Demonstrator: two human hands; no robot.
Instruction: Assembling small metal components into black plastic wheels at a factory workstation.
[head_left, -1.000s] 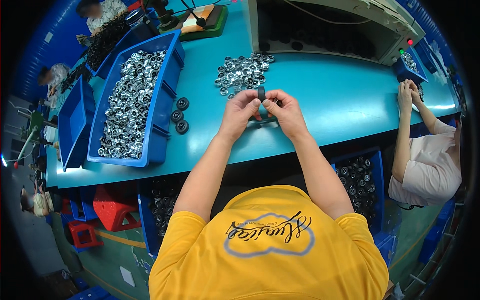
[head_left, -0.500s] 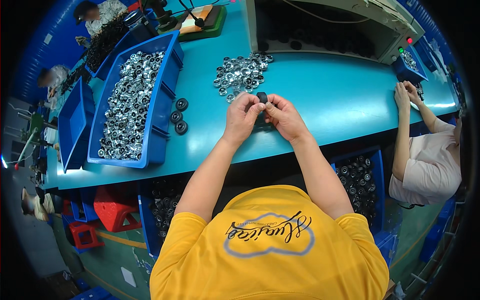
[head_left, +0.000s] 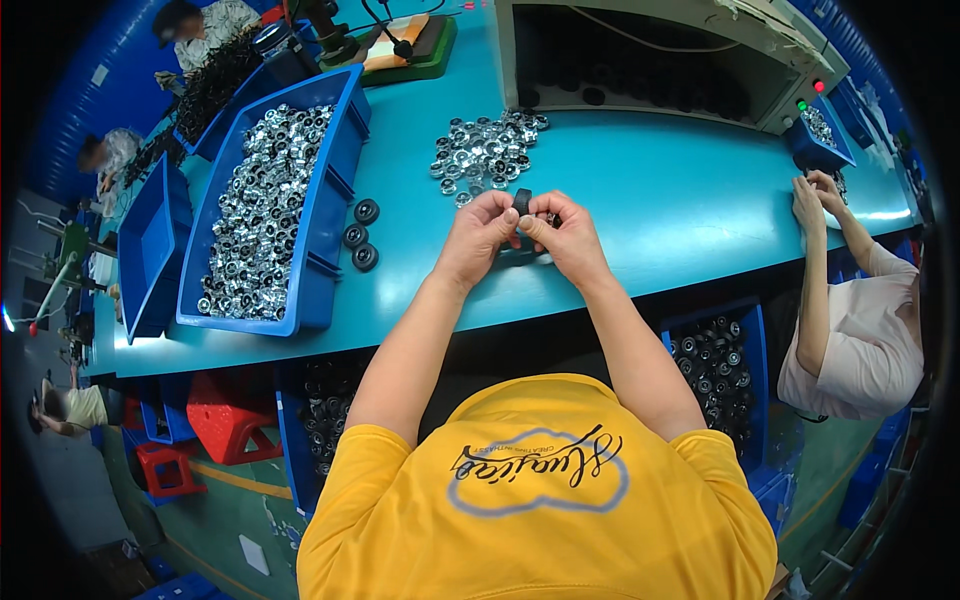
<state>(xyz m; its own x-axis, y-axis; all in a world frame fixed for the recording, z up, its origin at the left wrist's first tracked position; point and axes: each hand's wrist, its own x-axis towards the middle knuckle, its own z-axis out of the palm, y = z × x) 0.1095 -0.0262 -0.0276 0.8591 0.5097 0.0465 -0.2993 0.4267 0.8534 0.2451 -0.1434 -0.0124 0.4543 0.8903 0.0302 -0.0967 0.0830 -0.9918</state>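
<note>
My left hand [head_left: 473, 238] pinches a small black tyre [head_left: 522, 202] between thumb and fingers, just above the near part of the bench. From the other side, my right hand [head_left: 570, 240] closes on the same tyre, thumb tips almost meeting. Something small, dark and shiny, perhaps a wheel hub [head_left: 552, 218], shows at the right fingers; its shape is partly hidden. Beyond my hands lies a loose pile of silver wheel hubs [head_left: 483, 150] with dark centres. Three black-tyred wheels [head_left: 356, 235] rest in a row to the left.
A large blue bin [head_left: 335, 215] full of silver hubs stands left, beside another blue bin [head_left: 155, 245]. A machine with a dark opening [head_left: 640, 65] occupies the back. Below the bench edge, a crate [head_left: 757, 370] holds black wheels. Another person's hands [head_left: 815, 195] work at right.
Both hands stay together around the tyre, which has tilted slightly. The right fingers have shifted, so the small shiny piece beside them shows more.
</note>
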